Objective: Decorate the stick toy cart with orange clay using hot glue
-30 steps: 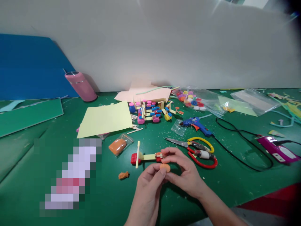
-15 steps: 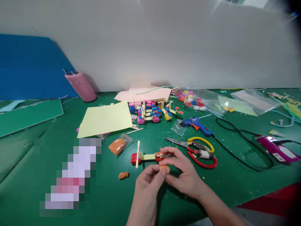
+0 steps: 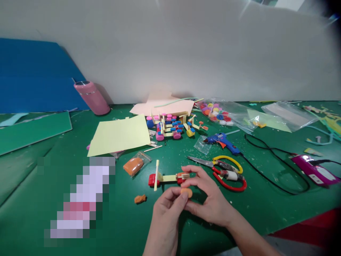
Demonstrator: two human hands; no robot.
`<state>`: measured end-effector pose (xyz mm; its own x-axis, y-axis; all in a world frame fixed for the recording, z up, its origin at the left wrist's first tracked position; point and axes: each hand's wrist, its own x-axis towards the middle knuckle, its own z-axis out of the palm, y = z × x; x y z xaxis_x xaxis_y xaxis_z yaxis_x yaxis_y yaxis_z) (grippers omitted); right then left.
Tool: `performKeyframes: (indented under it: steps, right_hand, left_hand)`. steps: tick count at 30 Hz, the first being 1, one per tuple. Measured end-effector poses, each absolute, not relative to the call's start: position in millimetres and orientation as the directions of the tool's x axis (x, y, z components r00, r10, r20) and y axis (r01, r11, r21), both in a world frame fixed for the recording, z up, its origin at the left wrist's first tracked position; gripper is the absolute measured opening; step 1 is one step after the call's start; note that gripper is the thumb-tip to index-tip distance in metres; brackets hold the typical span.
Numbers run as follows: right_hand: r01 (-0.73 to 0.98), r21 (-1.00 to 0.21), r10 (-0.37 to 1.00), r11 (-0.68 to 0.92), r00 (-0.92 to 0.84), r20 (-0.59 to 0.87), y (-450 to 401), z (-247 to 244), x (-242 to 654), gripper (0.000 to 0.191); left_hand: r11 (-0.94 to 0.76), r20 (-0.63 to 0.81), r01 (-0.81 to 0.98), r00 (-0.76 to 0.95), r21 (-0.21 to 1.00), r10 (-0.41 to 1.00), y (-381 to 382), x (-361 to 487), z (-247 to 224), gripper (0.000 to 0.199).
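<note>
A small flat round piece of orange clay (image 3: 187, 192) is pinched between the thumb and fingers of my left hand (image 3: 168, 208). My right hand (image 3: 207, 193) is close beside it with its fingers apart, the thumb beneath the clay piece and the fingertips above it. Just beyond my hands lies a small toy vehicle (image 3: 168, 178) with a pale stick body, red wheel-like ends and an upright cotton-swab-like stick. Part of its right end is behind my right fingers. To the left are a scrap of orange-brown clay (image 3: 140, 199) and a bagged orange clay block (image 3: 133, 166).
Red-and-yellow-handled scissors (image 3: 226, 170) lie right of my hands, with a blue glue gun (image 3: 222, 141) and its black cord beyond. Several finished toy vehicles (image 3: 170, 128), a yellow sheet (image 3: 119, 137), a bag of colourful pieces (image 3: 217, 112) and a pink tumbler (image 3: 92, 99) stand farther back.
My right thumb has shifted slightly left and down, and the right fingers have drifted a little off the orange clay piece. My left hand keeps its pinch almost unmoved.
</note>
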<state>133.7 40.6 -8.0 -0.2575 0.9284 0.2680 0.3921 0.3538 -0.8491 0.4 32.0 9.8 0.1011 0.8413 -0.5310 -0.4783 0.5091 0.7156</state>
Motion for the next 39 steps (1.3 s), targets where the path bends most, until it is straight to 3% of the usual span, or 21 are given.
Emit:
performKeyframes:
  steps: [4,9,15,23,28,39]
  right_hand:
    - [0.427,-0.831,0.930,0.357,-0.242,0.276,39.0,-6.7,135.2,0.042]
    - [0.408,-0.824,0.918,0.394,-0.218,0.331,38.8,-7.7,136.6,0.024]
    - [0.392,-0.831,0.919,0.395,-0.166,0.358,39.4,-8.0,137.1,0.024]
    - [0.404,-0.810,0.903,0.424,-0.255,0.345,39.5,-5.4,135.1,0.024]
    - [0.409,-0.807,0.901,0.427,-0.269,0.341,38.9,-6.3,135.4,0.031]
    - [0.395,-0.810,0.898,0.433,-0.261,0.353,40.3,-6.2,134.1,0.026]
  left_hand:
    - [0.540,-0.562,-0.548,0.147,0.639,0.814,32.4,1.1,10.6,0.015]
    - [0.577,-0.567,-0.559,0.216,0.596,0.795,29.7,-0.7,12.7,0.015]
    - [0.569,-0.572,-0.601,0.215,0.562,0.791,29.1,-3.5,17.4,0.019]
    - [0.575,-0.532,-0.527,0.251,0.626,0.809,30.3,-1.4,12.5,0.014]
    - [0.581,-0.543,-0.537,0.248,0.612,0.802,31.2,-2.0,12.4,0.012]
    - [0.587,-0.552,-0.552,0.254,0.591,0.794,29.8,-0.9,9.9,0.014]
